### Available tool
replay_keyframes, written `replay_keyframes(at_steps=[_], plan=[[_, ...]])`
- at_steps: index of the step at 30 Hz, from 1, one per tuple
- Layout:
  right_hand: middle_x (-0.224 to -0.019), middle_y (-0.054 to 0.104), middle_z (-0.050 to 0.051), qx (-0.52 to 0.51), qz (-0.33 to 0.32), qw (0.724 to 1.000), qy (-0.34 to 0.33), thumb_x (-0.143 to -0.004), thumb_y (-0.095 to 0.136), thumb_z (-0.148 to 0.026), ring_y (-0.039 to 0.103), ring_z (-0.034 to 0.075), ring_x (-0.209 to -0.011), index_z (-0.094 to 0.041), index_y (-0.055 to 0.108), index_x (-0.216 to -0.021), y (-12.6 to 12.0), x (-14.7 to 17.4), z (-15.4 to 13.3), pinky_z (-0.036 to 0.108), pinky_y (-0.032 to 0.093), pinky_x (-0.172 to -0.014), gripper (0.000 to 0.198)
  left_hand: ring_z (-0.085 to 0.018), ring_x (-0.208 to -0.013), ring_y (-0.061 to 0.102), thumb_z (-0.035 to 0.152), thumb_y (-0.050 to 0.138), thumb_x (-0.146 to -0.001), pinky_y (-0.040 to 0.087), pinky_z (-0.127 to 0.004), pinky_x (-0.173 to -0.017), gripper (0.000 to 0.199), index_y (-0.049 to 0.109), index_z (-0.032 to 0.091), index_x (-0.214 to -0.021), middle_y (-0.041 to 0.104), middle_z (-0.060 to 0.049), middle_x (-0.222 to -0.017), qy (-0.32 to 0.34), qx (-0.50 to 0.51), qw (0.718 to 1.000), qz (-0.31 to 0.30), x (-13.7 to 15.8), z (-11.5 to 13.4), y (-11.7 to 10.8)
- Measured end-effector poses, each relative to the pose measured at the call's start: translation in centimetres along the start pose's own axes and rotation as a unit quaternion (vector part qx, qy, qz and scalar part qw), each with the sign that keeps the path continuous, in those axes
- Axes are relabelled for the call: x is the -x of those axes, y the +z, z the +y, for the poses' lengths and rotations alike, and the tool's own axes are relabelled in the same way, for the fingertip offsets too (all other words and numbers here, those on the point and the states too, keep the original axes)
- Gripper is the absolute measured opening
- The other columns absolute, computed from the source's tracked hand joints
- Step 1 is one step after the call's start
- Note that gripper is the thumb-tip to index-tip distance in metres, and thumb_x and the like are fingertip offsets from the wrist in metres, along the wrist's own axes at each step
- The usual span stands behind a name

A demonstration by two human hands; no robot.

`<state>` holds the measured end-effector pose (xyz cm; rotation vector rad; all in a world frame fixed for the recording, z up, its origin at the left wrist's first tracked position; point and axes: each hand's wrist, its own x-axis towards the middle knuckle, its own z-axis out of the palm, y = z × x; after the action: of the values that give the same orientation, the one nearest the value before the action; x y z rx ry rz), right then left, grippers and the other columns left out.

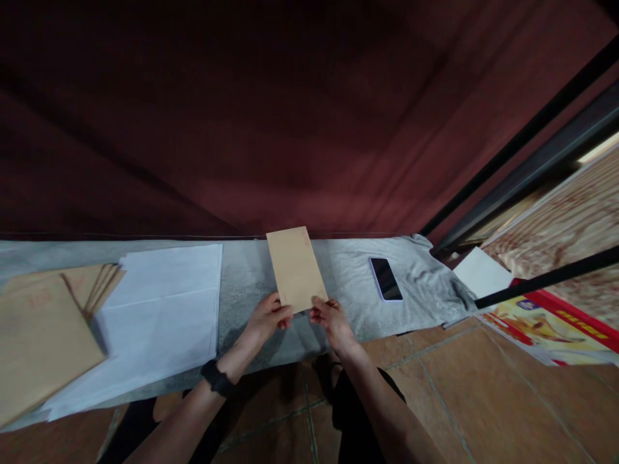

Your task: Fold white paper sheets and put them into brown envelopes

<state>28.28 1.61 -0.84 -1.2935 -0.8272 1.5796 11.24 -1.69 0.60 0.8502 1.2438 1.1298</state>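
A tan paper envelope (296, 267) with small reddish print at its upper right corner is held up over the grey cloth. My left hand (265, 317) pinches its lower left corner between thumb and fingers. At the lower right corner, my right hand (331, 319) grips it the same way. The envelope looks flat, and its underside is hidden. On the left lie sheets of white paper (167, 303), partly covered by a pile of brown envelopes (43, 341).
A phone (385, 279) with a pale purple case lies on the grey cloth (420, 283) to the right. Dark red fabric (290, 116) hangs behind. Black metal bars (546, 280) and a red and yellow printed box (561, 325) stand at the far right, above floor tiles (454, 374).
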Motion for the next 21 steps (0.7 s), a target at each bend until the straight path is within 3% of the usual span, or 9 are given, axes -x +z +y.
replay_keyframes(at_steps=[3,6,13,21], plan=[[-0.056,0.063,-0.003,-0.022,0.023,0.999,0.012,-0.069,0.086,-0.051,0.063,0.013,-0.05,-0.021,0.059,-0.068,-1.0,-0.2,-0.6,0.022,0.052,-0.046,0.04,-0.014,-0.054,0.062,0.039,0.078,-0.067,0.046,-0.025,-0.054,0.041,0.064,0.017,-0.099,0.07,0.001,-0.067,-0.003,-0.002,1.0,-0.022,0.1,0.1,0.5],[-0.056,0.062,-0.005,-0.04,0.061,0.997,0.0,-0.072,0.084,-0.049,0.061,0.011,-0.049,-0.021,0.059,-0.071,-2.6,-0.7,-1.6,0.02,0.051,-0.046,0.037,-0.016,-0.062,0.066,0.044,0.078,-0.067,0.049,-0.027,-0.059,0.048,0.064,0.017,-0.105,0.071,0.0,-0.071,-0.013,-0.002,1.0,-0.008,0.2,0.1,0.7],[-0.058,0.067,-0.002,-0.061,0.159,0.985,-0.015,-0.081,0.081,-0.039,0.063,0.01,-0.049,-0.021,0.059,-0.075,-7.9,-2.4,-3.6,0.016,0.05,-0.046,0.03,-0.016,-0.064,0.065,0.05,0.079,-0.063,0.049,-0.028,-0.063,0.046,0.068,0.018,-0.095,0.071,-0.001,-0.073,-0.029,-0.035,0.999,0.028,0.0,0.4,-1.0],[-0.058,0.069,0.0,-0.054,0.201,0.978,-0.001,-0.081,0.083,-0.03,0.064,0.012,-0.046,-0.02,0.058,-0.074,-11.0,-2.5,-3.4,0.018,0.051,-0.043,0.028,-0.018,-0.066,0.065,0.056,0.076,-0.059,0.048,-0.029,-0.063,0.05,0.069,0.019,-0.092,0.071,-0.002,-0.073,-0.032,-0.066,0.997,0.022,0.1,0.5,-1.4]])
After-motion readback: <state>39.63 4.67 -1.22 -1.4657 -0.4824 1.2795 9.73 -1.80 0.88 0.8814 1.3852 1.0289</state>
